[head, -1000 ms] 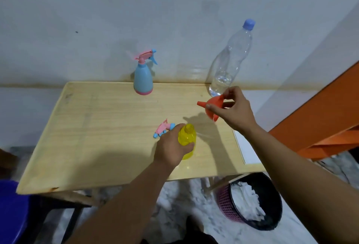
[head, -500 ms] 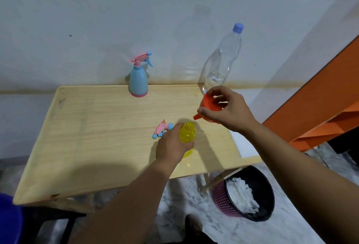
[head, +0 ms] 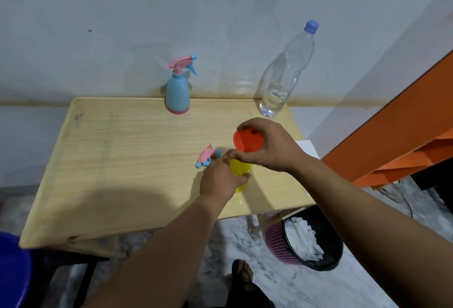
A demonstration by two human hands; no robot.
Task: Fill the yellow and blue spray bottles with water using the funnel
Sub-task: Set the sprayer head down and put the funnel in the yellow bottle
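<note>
Head view: on the wooden table (head: 117,160) the yellow bottle (head: 241,169) is gripped by the left hand (head: 221,177), fingers curled around its body. The orange funnel (head: 247,141) is held over its neck by the right hand (head: 272,147), fingers clamped on the rim. The blue bottle (head: 177,92) and water bottle (head: 285,72) are stood upright at the back edge; the loose spray head (head: 208,156) is lain just beside the left hand.

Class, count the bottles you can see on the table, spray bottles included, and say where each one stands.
3. The blue spray bottle stands at the table's back edge, the clear water bottle at the back right corner, and the yellow bottle near the front, gripped by the left hand.
</note>
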